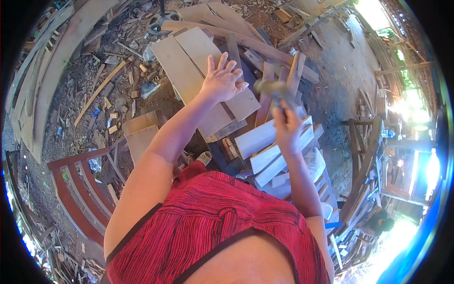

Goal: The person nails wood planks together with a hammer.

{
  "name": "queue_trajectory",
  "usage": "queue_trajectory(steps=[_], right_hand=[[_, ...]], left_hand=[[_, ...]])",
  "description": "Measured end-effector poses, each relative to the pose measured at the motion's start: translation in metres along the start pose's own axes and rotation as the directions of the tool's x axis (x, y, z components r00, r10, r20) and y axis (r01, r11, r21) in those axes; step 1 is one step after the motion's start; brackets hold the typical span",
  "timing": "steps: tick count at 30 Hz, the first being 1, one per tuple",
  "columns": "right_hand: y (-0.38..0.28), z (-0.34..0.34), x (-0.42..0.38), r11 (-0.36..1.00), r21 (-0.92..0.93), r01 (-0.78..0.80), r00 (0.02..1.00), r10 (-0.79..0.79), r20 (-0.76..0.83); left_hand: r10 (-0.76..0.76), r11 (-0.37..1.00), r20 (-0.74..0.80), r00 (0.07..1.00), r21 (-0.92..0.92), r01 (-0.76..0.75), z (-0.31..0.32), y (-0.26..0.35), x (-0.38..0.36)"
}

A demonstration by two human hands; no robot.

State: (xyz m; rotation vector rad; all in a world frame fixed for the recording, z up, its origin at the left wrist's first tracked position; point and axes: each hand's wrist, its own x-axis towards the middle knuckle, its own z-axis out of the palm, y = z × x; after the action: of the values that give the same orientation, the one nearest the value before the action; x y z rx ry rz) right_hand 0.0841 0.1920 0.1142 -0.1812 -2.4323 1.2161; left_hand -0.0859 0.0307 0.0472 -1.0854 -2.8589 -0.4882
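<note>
Two pale boards lie side by side with a dark gap between them, a left board (182, 61) and a right board (196, 45). My left hand (221, 79) rests over the right board with its fingers spread and holds nothing. To its right, my right hand (287, 124) is wrapped round the handle of a hammer, whose head (272, 87) is blurred by motion beside the right board's edge. Several pale wood pieces (257, 138) lie just below and left of my right hand.
A reddish-brown slatted wooden frame (71, 194) stands at the lower left. Long planks (71, 42) lean at the upper left. Wood scraps (113, 116) litter the ground. A curved wooden piece (362, 175) and stacked timber are on the right. A wheel (163, 22) is at the top.
</note>
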Motion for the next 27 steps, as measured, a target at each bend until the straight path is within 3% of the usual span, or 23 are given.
queue_trajectory(steps=[1,2,4,5,7,8,10,14,16,18,19,20,23,27], right_hand=[[0.009,0.005,0.002,0.984,-0.179,0.010,0.990,0.015,0.138],[0.013,0.005,-0.001,0.984,-0.178,0.006,0.991,0.018,0.135],[-0.002,0.002,0.002,0.984,-0.111,-0.137,0.972,0.155,0.177],[-0.003,0.001,0.002,0.985,-0.108,-0.137,0.973,0.154,0.173],[-0.007,-0.002,0.002,0.961,0.121,-0.247,0.962,0.228,0.150],[-0.012,-0.004,0.002,0.961,0.121,-0.249,0.962,0.230,0.149],[-0.028,-0.010,0.008,0.960,0.242,-0.142,0.990,0.140,0.023],[-0.044,-0.015,0.014,0.969,0.248,0.000,0.995,0.025,-0.098],[-0.034,-0.010,0.010,0.975,0.221,-0.011,0.993,0.038,-0.115],[-0.001,0.000,0.005,0.995,-0.100,0.023,1.000,-0.023,0.002],[0.007,0.003,0.005,0.963,-0.269,-0.014,0.993,0.046,0.112],[0.014,0.004,0.005,0.963,-0.268,-0.015,0.993,0.047,0.113],[0.023,-0.003,0.011,0.970,-0.109,-0.216,0.966,0.228,0.118],[-0.028,-0.017,0.019,0.990,0.068,-0.121,0.993,0.121,0.007]], left_hand=[[0.006,1.000,0.001,1.000,-0.008,-0.006,0.001,-0.001,0.000],[0.009,1.000,0.004,1.000,-0.007,-0.009,0.002,-0.001,-0.002],[-0.008,1.000,0.006,1.000,-0.007,0.008,0.002,0.000,-0.001],[-0.004,1.000,0.006,1.000,-0.002,0.004,0.001,0.000,0.000],[-0.010,1.000,0.009,1.000,-0.008,0.010,0.000,0.000,-0.001],[-0.009,1.000,0.011,1.000,-0.009,0.009,0.000,0.001,-0.002],[-0.013,1.000,0.035,0.999,0.017,0.012,-0.002,0.002,0.000],[-0.015,1.000,0.044,0.999,0.010,0.015,-0.006,0.004,-0.001],[-0.016,1.000,0.055,0.998,0.000,0.016,-0.008,0.004,-0.001],[-0.011,1.000,0.044,0.999,-0.008,0.012,-0.005,0.001,0.000],[-0.006,1.000,0.035,0.999,-0.015,0.007,-0.003,0.001,-0.001],[-0.007,1.000,0.036,0.999,-0.014,0.008,0.000,0.000,-0.002],[-0.001,1.000,0.004,1.000,-0.010,0.001,-0.001,-0.001,-0.001],[-0.030,0.999,0.033,0.999,-0.012,0.030,-0.004,0.002,-0.002]])
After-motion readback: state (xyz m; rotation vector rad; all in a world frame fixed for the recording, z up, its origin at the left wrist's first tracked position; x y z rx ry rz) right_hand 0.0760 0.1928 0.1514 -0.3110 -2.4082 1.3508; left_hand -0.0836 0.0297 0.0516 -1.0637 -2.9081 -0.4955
